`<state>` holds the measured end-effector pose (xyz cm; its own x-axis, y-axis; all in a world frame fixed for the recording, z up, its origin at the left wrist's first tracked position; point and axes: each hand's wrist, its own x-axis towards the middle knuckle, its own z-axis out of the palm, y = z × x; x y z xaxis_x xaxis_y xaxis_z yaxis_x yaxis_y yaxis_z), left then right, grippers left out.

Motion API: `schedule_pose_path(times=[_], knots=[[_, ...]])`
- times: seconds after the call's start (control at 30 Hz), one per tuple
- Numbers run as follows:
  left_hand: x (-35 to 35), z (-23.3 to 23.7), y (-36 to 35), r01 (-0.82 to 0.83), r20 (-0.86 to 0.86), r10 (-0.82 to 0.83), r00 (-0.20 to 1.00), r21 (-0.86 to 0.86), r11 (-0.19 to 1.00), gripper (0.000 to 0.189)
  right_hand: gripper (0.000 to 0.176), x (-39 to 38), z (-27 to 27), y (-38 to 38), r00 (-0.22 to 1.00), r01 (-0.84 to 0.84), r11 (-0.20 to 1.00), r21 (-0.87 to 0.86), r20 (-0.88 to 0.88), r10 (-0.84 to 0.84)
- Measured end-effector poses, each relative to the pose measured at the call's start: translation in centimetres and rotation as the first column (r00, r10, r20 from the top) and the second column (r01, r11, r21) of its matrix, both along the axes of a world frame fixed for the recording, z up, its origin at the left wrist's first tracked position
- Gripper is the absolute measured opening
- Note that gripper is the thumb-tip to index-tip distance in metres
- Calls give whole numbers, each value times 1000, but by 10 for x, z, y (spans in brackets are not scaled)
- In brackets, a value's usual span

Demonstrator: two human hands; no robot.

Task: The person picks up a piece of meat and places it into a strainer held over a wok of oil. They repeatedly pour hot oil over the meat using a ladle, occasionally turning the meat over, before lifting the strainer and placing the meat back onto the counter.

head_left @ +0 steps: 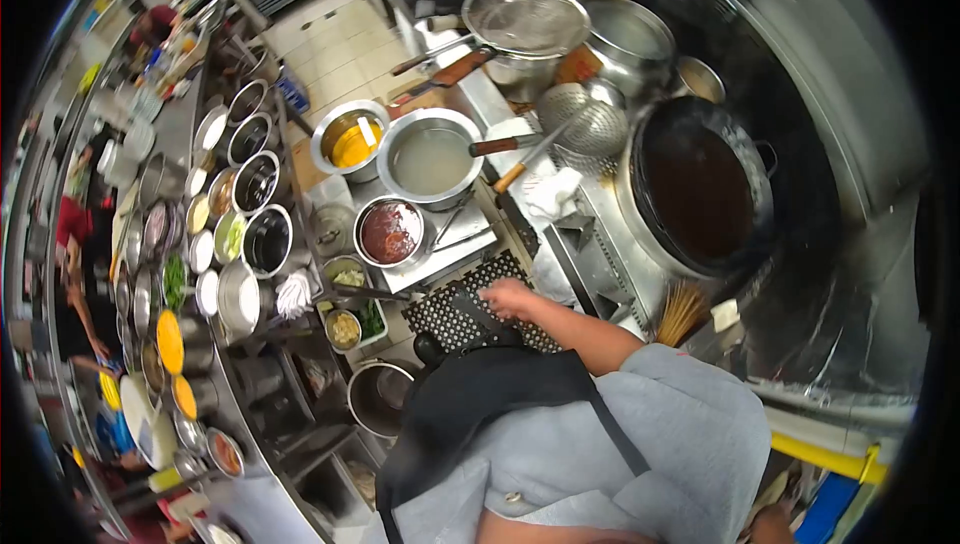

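Over perforated mat [505, 267], right hand [509, 299] blurred, grip unclear; left hand out of frame. Blue tub [292, 91] lettering illegible.

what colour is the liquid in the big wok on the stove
Dark brown liquid, clearest in the head view.

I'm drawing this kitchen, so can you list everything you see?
Big pan of dark liquid: 1, blackish, right
Cloudy-liquid pot: 1, silver, centre
Yellow-liquid bowl: 1, silver, beside that pot
Red-sauce pot: 1, silver, below them
Mesh strainer: 1, silver, top
Holed skimmer: at least 1, silver, upper centre
Brush: 1, tan, below pan
Holey mat: 1, black, floor
Bowls and tubs: too many to count, mixed colours, left
Other people: several, partly hidden, far left
Apron: 1, black, on person
Shirt: 1, grey, on person
Right hand: 1, bare, over mat
Left hand: not in view
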<state>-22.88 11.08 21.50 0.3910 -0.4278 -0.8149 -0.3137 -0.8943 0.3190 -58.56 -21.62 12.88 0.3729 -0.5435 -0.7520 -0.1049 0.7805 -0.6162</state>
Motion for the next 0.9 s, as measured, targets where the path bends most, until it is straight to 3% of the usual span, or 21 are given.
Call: schedule_pose_path(times=[0.07, 0.13, 0.2, 0.27, 0.3, 0.33, 0.37, 0.4, 0.43, 0.47, 0.5, 0.53, 0.57, 0.6, 0.63, 0.67, 0.73, 0.77, 0.8, 0.87, 0.9], knots=[[-1, -18, 23, -46, 11, 45, 999, 22, 999, 36, 38, 22, 22, -38, 958, 240, 966, 94, 141, -251], [-1, -38, 44, -81, 27, 80, 996, 43, 996, 36, 34, 32, 75, -78, 887, 334, 937, -101, 369, -276], [3, -59, 61, -110, 44, 108, 993, 59, 992, 36, 38, 36, 145, -123, 763, 437, 894, -96, 565, -313], [12, -79, 71, -58, 94, 53, 994, 48, 997, 36, 47, 43, 182, -174, 580, 543, 839, -32, 737, -347], [20, -92, 77, 78, 162, -85, 983, 46, 996, 36, 55, 38, 185, -208, 488, 479, 877, 50, 815, -313], [36, -109, 77, 494, 356, -490, 796, 85, 865, 36, 64, 32, 187, -235, 388, 377, 916, 139, 874, -292], [47, -116, 76, 587, 531, -561, 635, 141, 797, 36, 78, 22, 205, -248, 366, 452, 845, 286, 804, -468], [56, -120, 73, 548, 681, -486, 547, 147, 823, 36, 78, 23, 222, -263, 237, 590, 700, 401, 743, -626], [46, -75, 41, -124, 689, 255, 679, -234, 964, 43, 73, 16, 224, -285, 260, 630, 642, 437, 660, -705], [56, -42, 22, -237, 639, 477, 603, -428, 872, 46, 68, 11, 226, -292, 360, 677, 704, 217, 736, -573], [82, -45, 23, -280, 527, 688, 499, -654, 703, 45, 68, -2, 208, -327, 300, 713, 667, 214, 767, -567], [105, -23, 11, -432, 272, 888, 369, -796, 424, 46, 63, 10, 227, -314, 297, 791, 587, 174, 729, -616], [117, 17, -10, -502, 66, 970, 233, -847, 178, 45, 59, 14, 242, -310, 413, 817, 576, 45, 651, -637], [145, 22, -4, -534, -56, 987, 148, -845, 32, 47, 57, -14, 211, -350, 428, 774, 630, 65, 680, -596], [170, 24, -1, -442, 101, 995, 22, -891, 100, 49, 57, -52, 179, -393, 481, 702, 709, 64, 692, -539], [195, 27, 2, -353, 244, 963, -111, -916, 191, 50, 54, -59, 177, -405, 465, 762, 645, 59, 643, -609], [249, 25, 12, -440, 135, 958, -253, -898, 10, 51, 52, -73, 183, -409, 492, 714, 695, 82, 648, -582], [255, 43, 1, -582, -134, 975, -176, -785, -212, 51, 56, -65, 199, -398, 477, 719, 682, 132, 619, -623], [256, 61, -10, -708, -407, 902, -145, -594, -382, 51, 63, -42, 227, -363, 546, 760, 647, 64, 477, -689], [275, 49, -22, -731, -403, 915, 7, -627, -270, 49, 64, -32, 246, -335, 716, 694, 687, -217, 101, -691], [284, 47, -29, -717, -381, 924, 32, -652, -245, 44, 64, -17, 257, -320, 714, 695, 687, -212, 100, -692]])
